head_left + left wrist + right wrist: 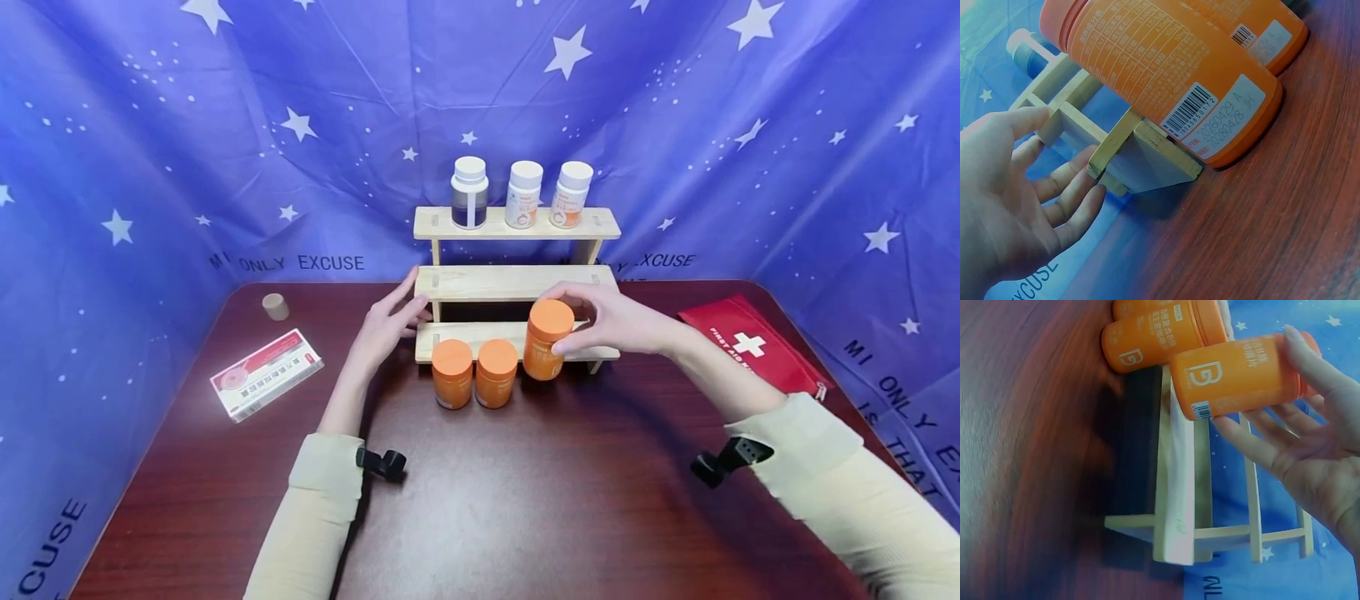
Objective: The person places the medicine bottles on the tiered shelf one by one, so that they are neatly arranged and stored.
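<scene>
My right hand (611,321) grips an orange bottle (546,346) with an orange lid, thumb on the near side and fingers behind. In the right wrist view that bottle (1235,375) is raised off the table, close to the lowest shelf board. My left hand (384,327) touches the left end of the three-tier wooden rack (517,283), its fingers spread and slightly bent along the board ends (1113,144). Two more orange bottles, the left one (452,379) and the right one (495,379), stand side by side on the table before the rack.
On the top shelf stand a white-and-navy bottle (469,196) and two white bottles (523,198). A medicine box (266,375) and a small beige cylinder (275,307) lie at the left. A red first aid pouch (750,343) lies at the right. A starry blue cloth (360,150) encloses the table.
</scene>
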